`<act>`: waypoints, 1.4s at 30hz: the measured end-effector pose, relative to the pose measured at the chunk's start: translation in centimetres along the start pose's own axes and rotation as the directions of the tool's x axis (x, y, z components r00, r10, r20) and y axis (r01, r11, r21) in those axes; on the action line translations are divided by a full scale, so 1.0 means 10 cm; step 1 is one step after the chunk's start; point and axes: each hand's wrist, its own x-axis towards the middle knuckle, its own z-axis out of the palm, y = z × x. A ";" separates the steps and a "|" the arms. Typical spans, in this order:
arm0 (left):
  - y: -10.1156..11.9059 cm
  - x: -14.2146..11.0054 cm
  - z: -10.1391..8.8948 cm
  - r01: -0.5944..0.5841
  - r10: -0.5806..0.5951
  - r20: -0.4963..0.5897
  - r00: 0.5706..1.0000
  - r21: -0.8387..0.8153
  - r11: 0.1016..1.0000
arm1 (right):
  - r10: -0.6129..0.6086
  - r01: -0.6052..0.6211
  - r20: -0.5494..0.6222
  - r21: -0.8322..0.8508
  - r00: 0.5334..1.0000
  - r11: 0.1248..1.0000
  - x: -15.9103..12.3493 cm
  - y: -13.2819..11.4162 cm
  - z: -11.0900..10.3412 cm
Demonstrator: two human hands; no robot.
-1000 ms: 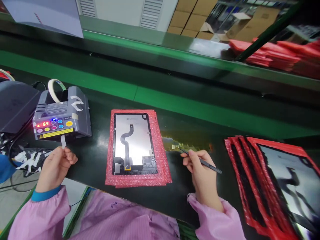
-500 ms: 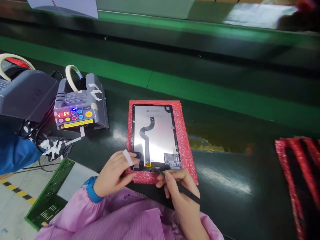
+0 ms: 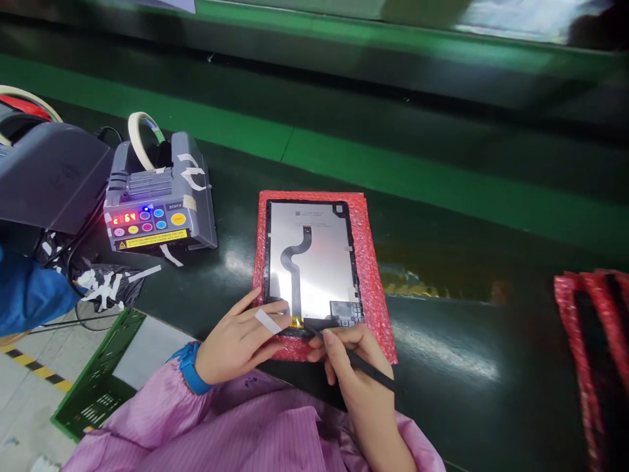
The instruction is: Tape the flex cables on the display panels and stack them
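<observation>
A tablet screen panel (image 3: 324, 275) lies with its silvery back up on red bubble wrap (image 3: 376, 301). A dark, curved flex cable (image 3: 295, 282) runs down it to a yellow-orange connector piece (image 3: 297, 322) near the lower edge. My left hand (image 3: 240, 337) rests with fingers spread over the panel's lower left corner, fingertips beside the connector piece. A strip of white tape (image 3: 267, 322) is stuck across one of its fingers. Between the fingers of my right hand (image 3: 354, 360) is a slim black tweezers-like tool (image 3: 368, 371), its tip close to the connector piece.
A grey tape dispenser (image 3: 162, 196) with a lit display stands at left, another grey machine (image 3: 54, 170) beside it. Tape scraps cling to a black bag (image 3: 111, 288). A green crate (image 3: 93, 387) sits below the table edge. More red-wrapped pieces (image 3: 582, 328) lie at right.
My left hand has moved right, its fingertips now reaching the connector piece. The tool's tip has shifted slightly up. A tape strip at the dispenser hangs out longer. The whole view has shifted a little.
</observation>
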 end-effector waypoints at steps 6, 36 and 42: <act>-0.01 0.02 0.01 0.006 -0.006 0.028 1.000 0.012 1.000 | 0.015 -0.016 -0.040 -0.009 0.999 1.000 -0.04 -0.09 0.05; 0.34 0.11 0.02 0.092 -0.015 0.121 0.993 -0.665 0.741 | 0.161 -0.099 0.509 -0.147 0.845 0.984 0.27 -0.91 -0.23; 0.32 0.13 0.02 0.396 -0.004 0.410 0.912 -0.880 0.262 | 0.069 0.018 0.453 -0.184 0.889 0.983 0.84 -0.91 -0.02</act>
